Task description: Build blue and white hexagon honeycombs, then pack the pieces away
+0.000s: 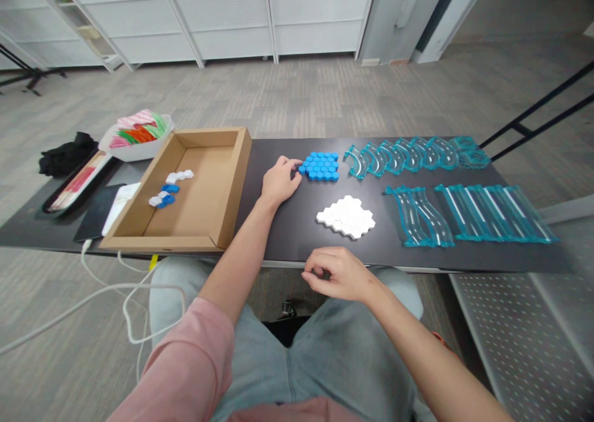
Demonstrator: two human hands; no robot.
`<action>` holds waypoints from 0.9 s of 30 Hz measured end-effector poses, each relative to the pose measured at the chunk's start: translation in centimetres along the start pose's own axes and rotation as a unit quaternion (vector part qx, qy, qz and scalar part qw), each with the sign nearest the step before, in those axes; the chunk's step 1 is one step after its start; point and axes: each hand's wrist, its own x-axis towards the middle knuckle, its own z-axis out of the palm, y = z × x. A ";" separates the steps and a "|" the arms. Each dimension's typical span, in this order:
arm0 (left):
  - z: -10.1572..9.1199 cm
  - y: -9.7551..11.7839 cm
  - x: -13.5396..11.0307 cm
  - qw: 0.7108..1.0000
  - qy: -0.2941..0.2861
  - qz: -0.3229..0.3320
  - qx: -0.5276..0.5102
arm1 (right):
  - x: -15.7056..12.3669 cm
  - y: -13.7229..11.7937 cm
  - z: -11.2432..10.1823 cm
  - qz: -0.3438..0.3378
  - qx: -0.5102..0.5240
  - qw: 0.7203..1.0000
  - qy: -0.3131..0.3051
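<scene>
A matte black table (278, 236) carries a cluster of glossy blue hexagon tiles (320, 166), packed edge to edge like honeycomb, and at five o'clock from it a similar patch of white hexagon tiles (347, 216). To the right lie translucent teal track pieces: curved ones (408, 155) overlapping in a row at the far edge, S-shaped ones (421, 216) and straight ribbed ones (494, 213) nearer. At nine o'clock from the blue cluster stands a shallow corrugated cardboard tray (234, 180) holding a few loose white and blue hexagons (167, 190). No writing or label can be read anywhere.

The left hand (279, 179) rests on the table, fingers loosely curled, fingertips touching the blue cluster's left edge; it grips nothing. The right hand (338, 275) sits at the near table edge, six o'clock from the white patch, fingers curled toward the thumb; whether it pinches something small cannot be told from this angle.
</scene>
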 end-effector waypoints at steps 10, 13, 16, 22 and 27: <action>0.1 -0.3 -0.1 1.000 0.016 -0.017 -0.014 | -0.1 0.2 0.1 -0.013 0.003 1.000 0.005; -0.1 0.0 -0.4 0.998 0.037 -0.023 -0.034 | -0.1 0.4 0.1 -0.010 -0.007 1.000 0.001; -0.9 1.1 -1.8 0.996 0.061 -0.010 -0.059 | -0.2 0.4 0.1 -0.012 -0.010 1.000 0.006; -3.3 3.1 -8.7 0.990 0.068 0.089 -0.088 | -0.2 -0.1 -0.1 0.012 0.002 1.000 0.017; -3.5 2.2 -12.4 0.980 -0.039 0.174 -0.084 | 0.0 -0.7 -0.9 0.057 0.019 0.998 0.025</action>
